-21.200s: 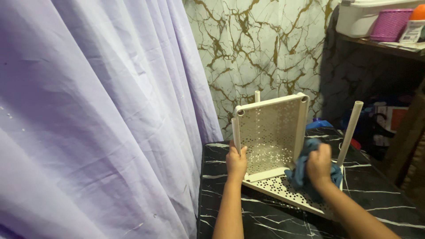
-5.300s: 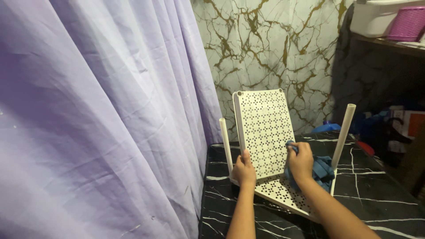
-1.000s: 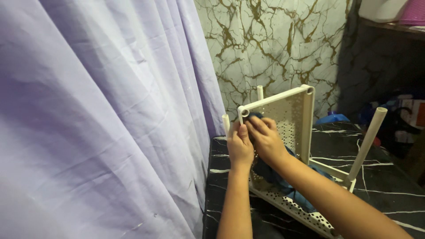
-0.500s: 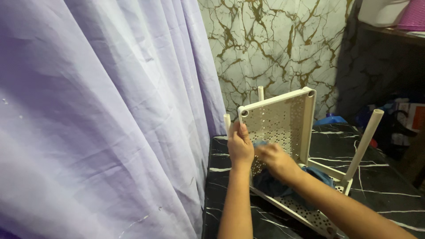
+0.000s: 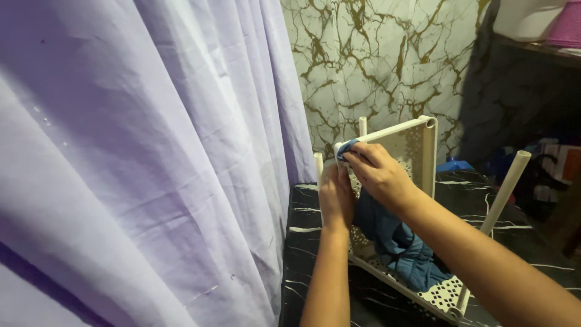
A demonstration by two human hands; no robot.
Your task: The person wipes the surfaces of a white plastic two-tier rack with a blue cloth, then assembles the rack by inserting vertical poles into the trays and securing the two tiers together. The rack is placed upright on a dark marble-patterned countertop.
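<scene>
Rack (image 5: pixel 417 142) of white perforated plastic, tipped on its side, rests on the black marble-patterned tabletop (image 5: pixel 308 242). One perforated panel stands upright facing the wall; a second panel lies low and tilted toward the viewer. White tubular legs project from the frame: two short ones near the upper left corner, and one long leg (image 5: pixel 505 188) angled up at the right.

Left hand (image 5: pixel 336 197): grip clenched around the left vertical post of the rack, just below the upper left corner, fingers wrapped around the tube.

Right hand (image 5: pixel 378 172): grip grasping a blue cloth (image 5: pixel 396 242), with the fingertips pressing a fold of it against the upper left corner of the rack, where the top rail meets the post. The rest of the cloth hangs down from under the palm and lies bunched on the lower perforated panel.

The two hands sit just beside each other, the right above the left.

Lavender curtain (image 5: pixel 151 157) fills the left half of the view and hangs down next to the tabletop edge. A white wall with gold veining (image 5: pixel 375 60) stands behind the rack. A shelf with a pink container (image 5: pixel 566 24) shows at the upper right.
</scene>
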